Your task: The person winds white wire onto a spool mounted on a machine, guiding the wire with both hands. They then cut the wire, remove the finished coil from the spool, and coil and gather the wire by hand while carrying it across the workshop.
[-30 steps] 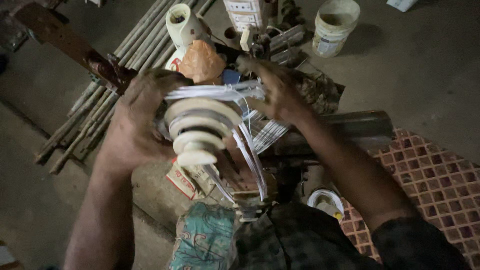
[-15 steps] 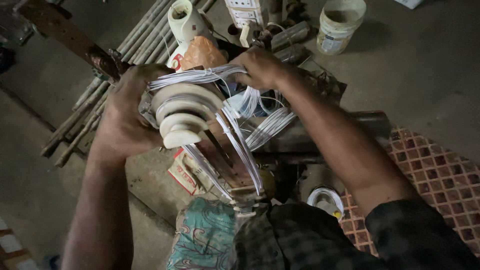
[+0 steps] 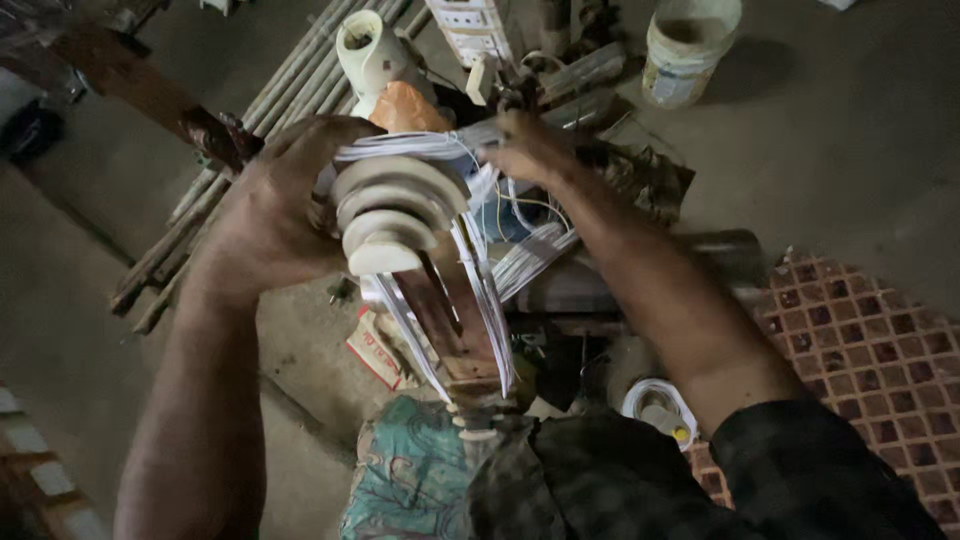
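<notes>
My left hand [image 3: 275, 210] grips a white stepped winding former [image 3: 392, 215] mounted on a brown wooden board [image 3: 452, 320], holding it at its left side. Bands of thin white wire [image 3: 485, 300] loop around the former and run down both edges of the board. My right hand [image 3: 530, 150] is past the former, fingers closed on the wire strands [image 3: 420, 148] that lead across its top. The board's lower end rests near my lap, against patterned teal cloth [image 3: 410, 470].
A bundle of thin sticks or pipes [image 3: 270, 110] lies on the concrete floor at upper left. A white bucket [image 3: 690, 45] stands at the top right. A white spool [image 3: 370, 45], an orange bag [image 3: 405, 105], a small red-and-white box [image 3: 375, 345], a wire coil [image 3: 655, 405] and a patterned mat [image 3: 870, 350] surround me.
My right hand has moved away from the former toward the top of the view, drawing the wire across it. The left hand keeps its grip, and the former has tilted slightly.
</notes>
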